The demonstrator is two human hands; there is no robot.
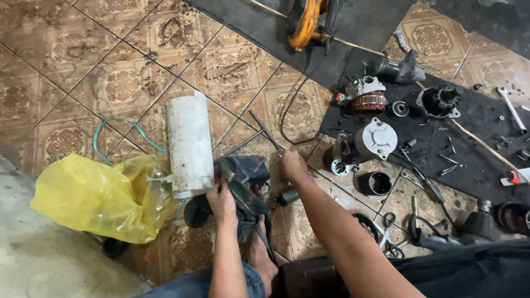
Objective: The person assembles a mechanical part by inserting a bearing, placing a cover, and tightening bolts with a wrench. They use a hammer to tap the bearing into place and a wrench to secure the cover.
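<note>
The power tool (243, 185), dark green and black, lies on the tiled floor (110, 72) just in front of the person's knees, with the left hand (222, 201) clamped over its body from above, fingers curled round it. Whether the grip is tight or only resting cannot be told. The right hand (292, 165) reaches forward past the tool, fingers drawn together near a thin metal rod (265, 129) that lies slanting on the tiles; what it pinches, if anything, is too small to tell.

Just left of the tool stands one white plastic pipe section (190, 144), upright and smudged. Beside that, one crumpled yellow plastic bag (99, 198) rests on the floor, with one loop of green wire (118, 132) behind it. One bare foot (259, 256) shows below the tool.

To the right, on a black mat (480, 165), lie motor parts: one stator with copper windings (365, 95), one grey round housing with a white end cap (372, 140), one black housing (439, 101) and one open cylinder (376, 183) on the tiles. One spanner (510, 108) lies at the far right, and small screws are scattered about. One pair of scissors (389, 237) lies near the right forearm. At the top, one orange tool (306, 22) sits on a dark sheet.
</note>
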